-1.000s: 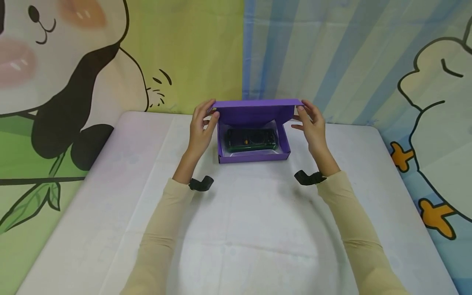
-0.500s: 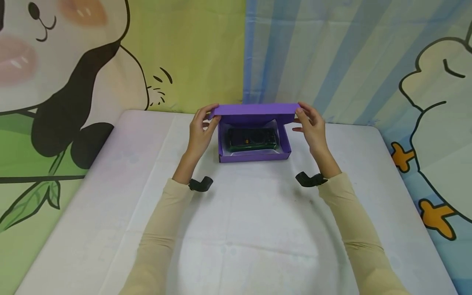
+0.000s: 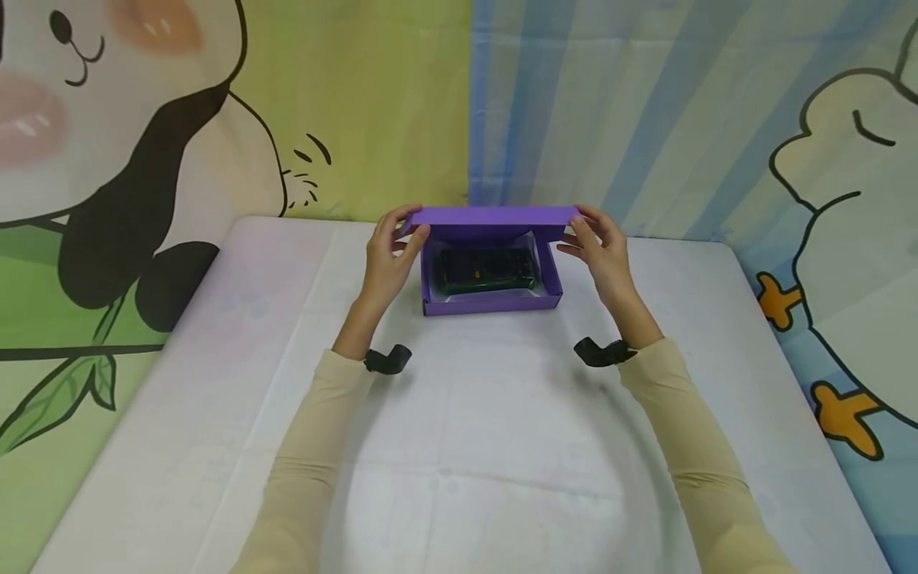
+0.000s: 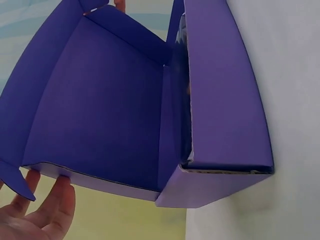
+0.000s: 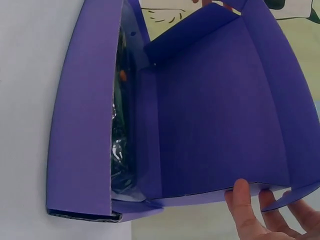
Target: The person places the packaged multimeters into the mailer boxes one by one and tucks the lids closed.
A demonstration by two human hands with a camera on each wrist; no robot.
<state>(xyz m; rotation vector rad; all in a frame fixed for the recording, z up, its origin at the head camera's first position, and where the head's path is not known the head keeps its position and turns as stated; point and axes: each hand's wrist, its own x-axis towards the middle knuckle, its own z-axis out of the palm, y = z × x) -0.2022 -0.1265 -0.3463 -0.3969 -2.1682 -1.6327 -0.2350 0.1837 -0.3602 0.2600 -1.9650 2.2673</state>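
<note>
A purple cardboard box point(image 3: 495, 306) stands on the table with its hinged lid point(image 3: 495, 215) raised and leaning forward over it. Inside lies a dark oblong item point(image 3: 488, 271) with an orange spot and a green edge, wrapped in clear plastic; its kind cannot be told. My left hand point(image 3: 387, 263) holds the lid's left corner between thumb and fingers. At the opposite corner my right hand point(image 3: 605, 259) grips the lid the same way. Both wrist views show the lid's inner face, side flaps and front flap, with fingers point(image 5: 244, 205) against the side flap.
A white cloth covers the table point(image 3: 466, 446). Behind it hangs a printed curtain point(image 3: 387, 104) with cartoon animals. Each wrist carries a black camera mount point(image 3: 388, 359), close above the cloth.
The lid has come down and forward a little, covering more of the box's opening from above. Both hands have moved with it, keeping hold of its corners. The box itself stays in place.
</note>
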